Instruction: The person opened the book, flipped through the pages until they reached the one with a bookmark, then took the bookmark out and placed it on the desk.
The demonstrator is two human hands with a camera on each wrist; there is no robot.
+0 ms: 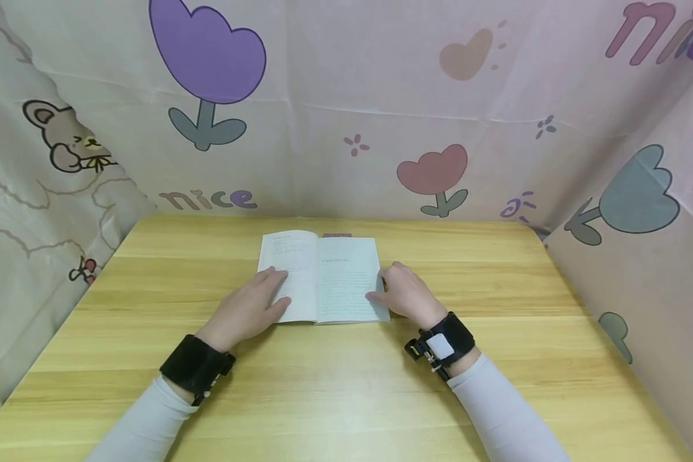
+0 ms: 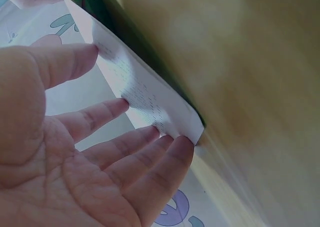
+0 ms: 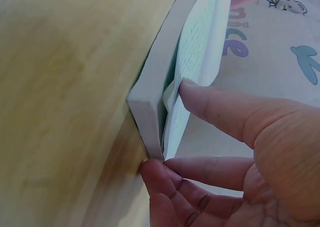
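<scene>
An open paperback book lies on the wooden table, with a whiter left page and a pale green right page. My left hand rests on the left page, its fingers extended; in the left wrist view the fingertips touch the printed paper. At the book's right edge, my right hand pinches a few leaves, the thumb on top of the page and the index finger at the edge. The right wrist view shows a gap between these lifted leaves and the thick page block below. The other right fingers are curled beside the corner.
The wooden table extends around the book on all sides. A thin dark purplish strip shows behind the book's top edge. Printed cloth with flowers and lettering hangs at the back and both sides.
</scene>
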